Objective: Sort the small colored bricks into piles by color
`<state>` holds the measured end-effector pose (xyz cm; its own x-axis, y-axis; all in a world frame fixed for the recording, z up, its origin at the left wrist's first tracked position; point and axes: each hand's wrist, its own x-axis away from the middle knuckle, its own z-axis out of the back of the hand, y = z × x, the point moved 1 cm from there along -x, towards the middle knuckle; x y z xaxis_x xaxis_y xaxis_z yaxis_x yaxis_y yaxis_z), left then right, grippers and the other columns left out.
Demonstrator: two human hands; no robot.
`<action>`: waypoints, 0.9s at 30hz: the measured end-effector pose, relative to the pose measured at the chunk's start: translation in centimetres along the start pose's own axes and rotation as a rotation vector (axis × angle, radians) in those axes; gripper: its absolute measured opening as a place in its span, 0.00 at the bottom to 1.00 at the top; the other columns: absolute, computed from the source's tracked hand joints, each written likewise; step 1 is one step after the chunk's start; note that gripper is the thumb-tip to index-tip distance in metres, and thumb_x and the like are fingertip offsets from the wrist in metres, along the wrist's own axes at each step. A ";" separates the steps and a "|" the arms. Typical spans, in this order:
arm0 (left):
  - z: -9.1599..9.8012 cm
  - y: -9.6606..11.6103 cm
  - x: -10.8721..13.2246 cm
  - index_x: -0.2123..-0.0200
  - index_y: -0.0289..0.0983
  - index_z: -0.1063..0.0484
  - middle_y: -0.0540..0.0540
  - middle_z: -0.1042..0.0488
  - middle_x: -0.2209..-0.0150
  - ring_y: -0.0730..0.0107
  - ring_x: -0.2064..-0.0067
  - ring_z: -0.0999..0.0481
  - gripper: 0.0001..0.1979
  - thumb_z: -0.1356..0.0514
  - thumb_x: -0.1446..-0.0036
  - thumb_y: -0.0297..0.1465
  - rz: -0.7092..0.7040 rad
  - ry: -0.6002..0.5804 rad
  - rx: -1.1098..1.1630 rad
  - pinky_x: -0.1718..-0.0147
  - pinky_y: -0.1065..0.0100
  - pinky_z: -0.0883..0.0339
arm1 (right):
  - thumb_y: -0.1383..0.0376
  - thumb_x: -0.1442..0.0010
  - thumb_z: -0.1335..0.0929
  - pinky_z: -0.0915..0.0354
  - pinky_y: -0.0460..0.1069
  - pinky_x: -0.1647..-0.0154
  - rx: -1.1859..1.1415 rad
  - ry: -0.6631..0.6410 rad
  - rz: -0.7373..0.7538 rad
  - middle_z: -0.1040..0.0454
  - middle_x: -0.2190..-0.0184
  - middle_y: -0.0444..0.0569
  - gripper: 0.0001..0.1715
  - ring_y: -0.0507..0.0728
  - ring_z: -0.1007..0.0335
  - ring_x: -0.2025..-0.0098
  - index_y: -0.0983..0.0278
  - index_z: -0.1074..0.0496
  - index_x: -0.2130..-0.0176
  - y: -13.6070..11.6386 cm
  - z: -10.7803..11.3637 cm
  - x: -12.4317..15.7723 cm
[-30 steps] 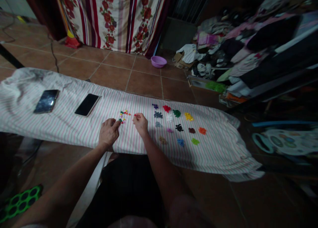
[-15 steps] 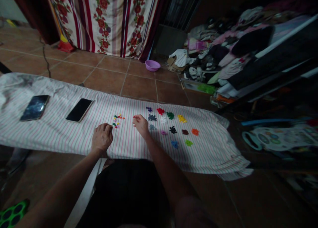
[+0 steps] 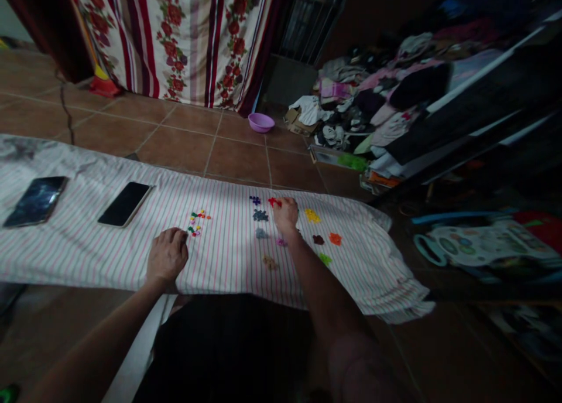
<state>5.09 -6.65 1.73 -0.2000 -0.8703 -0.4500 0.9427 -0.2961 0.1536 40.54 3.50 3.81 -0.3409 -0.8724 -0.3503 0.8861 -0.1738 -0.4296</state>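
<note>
A striped cloth lies on the tiled floor in front of me. My left hand rests on it with fingers curled, beside a small mixed-colour pile of beads. My right hand is over the sorted piles, fingertips pinched at the red pile; what it holds, if anything, is too small to see. Around it lie a purple pile, a grey-blue pile, a yellow pile, a dark brown pile, an orange pile and a green pile.
Two phones lie on the cloth at the left. A purple bowl sits on the floor by a floral curtain. Heaped clothes fill the right; a toy board lies beside the cloth.
My right hand has moved from beside the mixed pile rightward to the red pile. My left hand stayed near the mixed pile. The view has shifted right.
</note>
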 end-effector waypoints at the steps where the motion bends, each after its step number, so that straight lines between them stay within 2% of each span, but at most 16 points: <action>1: 0.0 0.0 0.0 0.60 0.36 0.31 0.40 0.27 0.58 0.55 0.56 0.30 0.09 0.49 0.41 0.28 0.001 0.002 0.000 0.60 0.57 0.37 | 0.66 0.42 0.36 0.41 0.53 0.48 0.023 0.003 -0.020 0.28 0.57 0.55 0.12 0.59 0.36 0.54 0.65 0.23 0.63 0.6 0.1 -0.4; 5: -0.1 0.0 0.0 0.59 0.36 0.32 0.40 0.27 0.58 0.55 0.56 0.30 0.09 0.48 0.41 0.28 0.003 0.009 0.003 0.59 0.58 0.37 | 0.67 0.42 0.36 0.42 0.53 0.48 0.078 -0.029 -0.055 0.29 0.57 0.56 0.13 0.59 0.37 0.55 0.66 0.23 0.64 2.1 0.0 -1.6; 10: -0.2 -0.1 0.0 0.59 0.36 0.32 0.40 0.27 0.58 0.55 0.56 0.29 0.09 0.48 0.42 0.28 0.014 -0.006 0.004 0.60 0.57 0.37 | 0.68 0.44 0.36 0.42 0.52 0.47 0.098 -0.057 -0.041 0.28 0.57 0.57 0.13 0.58 0.36 0.55 0.67 0.22 0.63 2.7 -0.9 -2.2; 16: -0.2 0.0 -0.1 0.59 0.36 0.31 0.39 0.27 0.58 0.55 0.56 0.30 0.09 0.47 0.43 0.27 0.019 -0.002 0.011 0.59 0.57 0.36 | 0.68 0.44 0.37 0.41 0.52 0.49 0.098 -0.069 -0.027 0.27 0.57 0.57 0.14 0.58 0.34 0.55 0.67 0.22 0.64 3.0 -1.7 -2.7; 22: 0.0 0.1 -0.1 0.60 0.36 0.31 0.40 0.27 0.58 0.54 0.56 0.30 0.09 0.47 0.44 0.27 0.037 -0.010 0.022 0.59 0.57 0.36 | 0.69 0.45 0.37 0.40 0.53 0.49 0.068 -0.021 0.028 0.27 0.59 0.56 0.15 0.59 0.35 0.56 0.67 0.23 0.64 3.0 -1.6 -2.9; 27: 0.2 0.3 -0.2 0.60 0.36 0.31 0.39 0.27 0.59 0.54 0.56 0.30 0.09 0.47 0.44 0.27 0.050 -0.030 0.027 0.59 0.56 0.36 | 0.69 0.45 0.37 0.39 0.53 0.51 0.052 -0.007 0.033 0.28 0.58 0.55 0.14 0.59 0.35 0.56 0.65 0.23 0.63 1.8 -1.3 -2.7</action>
<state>5.33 -6.62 2.07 -0.1611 -0.8957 -0.4144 0.9443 -0.2620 0.1991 42.67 6.15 2.91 -0.3095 -0.8813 -0.3571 0.9118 -0.1684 -0.3745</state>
